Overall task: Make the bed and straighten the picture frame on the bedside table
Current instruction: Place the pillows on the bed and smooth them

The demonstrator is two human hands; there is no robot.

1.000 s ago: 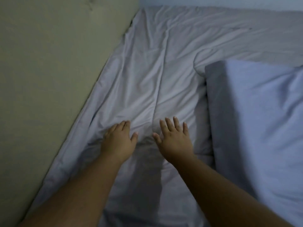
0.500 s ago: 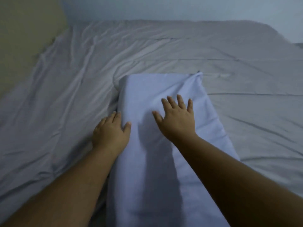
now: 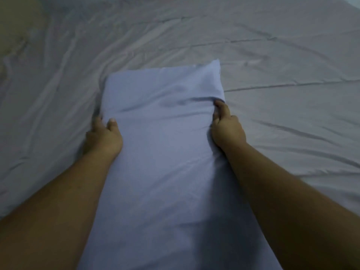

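Note:
A long pale blue pillow [image 3: 165,152] lies lengthwise on the bed, running from the bottom of the view toward the middle. My left hand [image 3: 103,137] grips its left edge, thumb on top and fingers tucked under the side. On the opposite edge my right hand [image 3: 227,129] pinches the fabric, which bunches into a fold between the two hands. The wrinkled grey bed sheet [image 3: 272,75] spreads all around the pillow. No picture frame or bedside table is in view.
A beige headboard or wall [image 3: 17,20] shows at the top left corner. The sheet carries long creases to the right and left of the pillow.
Both hands went from lying flat on the sheet, then on the pillow, to gripping the pillow's two long edges. The view swung right, off the headboard.

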